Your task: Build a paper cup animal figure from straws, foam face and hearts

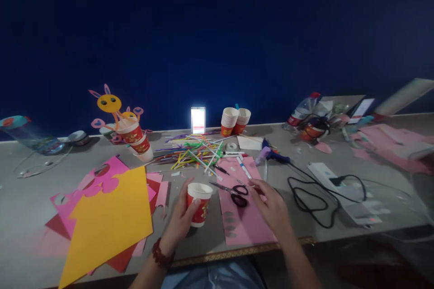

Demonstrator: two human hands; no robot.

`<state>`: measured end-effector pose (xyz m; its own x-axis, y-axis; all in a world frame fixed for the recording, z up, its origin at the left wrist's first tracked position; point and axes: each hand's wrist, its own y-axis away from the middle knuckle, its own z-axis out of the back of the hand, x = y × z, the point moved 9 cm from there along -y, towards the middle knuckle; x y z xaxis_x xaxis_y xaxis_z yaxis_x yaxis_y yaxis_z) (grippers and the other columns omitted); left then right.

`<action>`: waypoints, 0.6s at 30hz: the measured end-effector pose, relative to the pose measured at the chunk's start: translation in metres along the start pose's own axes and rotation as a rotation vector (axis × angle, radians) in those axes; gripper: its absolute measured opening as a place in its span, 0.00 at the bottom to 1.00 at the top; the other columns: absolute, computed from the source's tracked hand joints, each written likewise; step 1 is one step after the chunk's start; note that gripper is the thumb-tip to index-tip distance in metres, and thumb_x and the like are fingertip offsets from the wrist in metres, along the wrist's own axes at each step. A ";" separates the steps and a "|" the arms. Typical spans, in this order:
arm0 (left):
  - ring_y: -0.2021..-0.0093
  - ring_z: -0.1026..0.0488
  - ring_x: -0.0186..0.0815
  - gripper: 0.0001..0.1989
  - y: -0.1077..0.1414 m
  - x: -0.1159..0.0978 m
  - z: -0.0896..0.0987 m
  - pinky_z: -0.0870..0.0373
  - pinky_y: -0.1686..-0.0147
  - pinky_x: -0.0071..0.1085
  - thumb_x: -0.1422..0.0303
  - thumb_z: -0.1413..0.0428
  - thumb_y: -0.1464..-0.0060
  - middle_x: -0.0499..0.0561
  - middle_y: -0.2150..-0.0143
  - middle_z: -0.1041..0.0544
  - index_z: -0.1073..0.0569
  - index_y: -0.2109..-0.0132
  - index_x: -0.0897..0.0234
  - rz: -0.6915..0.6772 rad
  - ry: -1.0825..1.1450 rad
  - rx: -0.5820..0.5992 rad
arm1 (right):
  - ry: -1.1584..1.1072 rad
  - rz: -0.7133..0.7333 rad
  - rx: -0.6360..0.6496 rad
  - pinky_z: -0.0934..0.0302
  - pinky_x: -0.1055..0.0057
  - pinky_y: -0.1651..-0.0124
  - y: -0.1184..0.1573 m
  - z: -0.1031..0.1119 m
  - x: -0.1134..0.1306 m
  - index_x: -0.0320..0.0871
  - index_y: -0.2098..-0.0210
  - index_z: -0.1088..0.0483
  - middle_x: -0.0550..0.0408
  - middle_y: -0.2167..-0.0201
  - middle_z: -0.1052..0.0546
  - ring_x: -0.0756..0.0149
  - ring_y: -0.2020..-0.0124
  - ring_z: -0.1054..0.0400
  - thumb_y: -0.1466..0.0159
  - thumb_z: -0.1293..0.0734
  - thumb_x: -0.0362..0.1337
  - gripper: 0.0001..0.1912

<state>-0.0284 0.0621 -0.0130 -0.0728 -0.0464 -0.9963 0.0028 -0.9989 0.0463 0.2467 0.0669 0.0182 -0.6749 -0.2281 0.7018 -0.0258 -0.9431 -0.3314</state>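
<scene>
Now the left hand (179,217) holds a paper cup (204,208); the right hand (274,207) curls by scissors (232,191), its grip unclear.

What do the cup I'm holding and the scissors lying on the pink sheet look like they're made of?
The cup in your left hand looks like printed paper, perhaps lightly coated: it has a rolled white rim and a red patterned side. The scissors seem to have metal blades, going by their slim grey shape, and probably plastic handles, dark and slightly shiny.
</scene>
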 end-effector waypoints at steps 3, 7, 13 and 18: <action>0.45 0.27 0.45 0.24 -0.001 -0.002 -0.006 0.31 0.44 0.40 0.57 0.42 0.45 0.53 0.45 0.25 0.34 0.43 0.57 -0.002 -0.030 0.044 | 0.217 0.125 0.229 0.36 0.59 0.49 -0.005 -0.028 0.011 0.45 0.55 0.28 0.48 0.56 0.21 0.55 0.53 0.28 0.32 0.40 0.32 0.10; 0.52 0.24 0.43 0.25 -0.001 0.003 -0.010 0.27 0.51 0.41 0.58 0.39 0.48 0.50 0.53 0.23 0.37 0.46 0.57 -0.015 -0.019 0.058 | 0.483 0.200 0.414 0.38 0.59 0.49 -0.007 -0.067 0.024 0.43 0.56 0.27 0.48 0.54 0.23 0.52 0.51 0.32 0.43 0.37 0.21 0.18; 0.49 0.25 0.49 0.35 0.001 0.019 -0.007 0.28 0.48 0.45 0.54 0.36 0.52 0.54 0.46 0.23 0.37 0.39 0.55 0.035 0.086 0.065 | 0.513 0.204 0.404 0.40 0.62 0.56 -0.017 -0.079 0.026 0.42 0.66 0.28 0.46 0.62 0.23 0.53 0.56 0.33 0.37 0.37 0.25 0.09; 0.50 0.25 0.51 0.37 0.007 0.025 -0.018 0.29 0.47 0.45 0.46 0.36 0.55 0.58 0.49 0.20 0.30 0.41 0.60 0.121 0.207 0.173 | 0.445 0.187 0.396 0.40 0.64 0.58 -0.023 -0.074 0.027 0.43 0.68 0.29 0.48 0.65 0.23 0.54 0.59 0.31 0.38 0.34 0.27 0.05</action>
<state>-0.0119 0.0544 -0.0389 0.1225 -0.1815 -0.9757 -0.1718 -0.9722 0.1593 0.1747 0.1000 -0.0025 -0.8862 -0.3561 0.2965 0.3406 -0.9344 -0.1044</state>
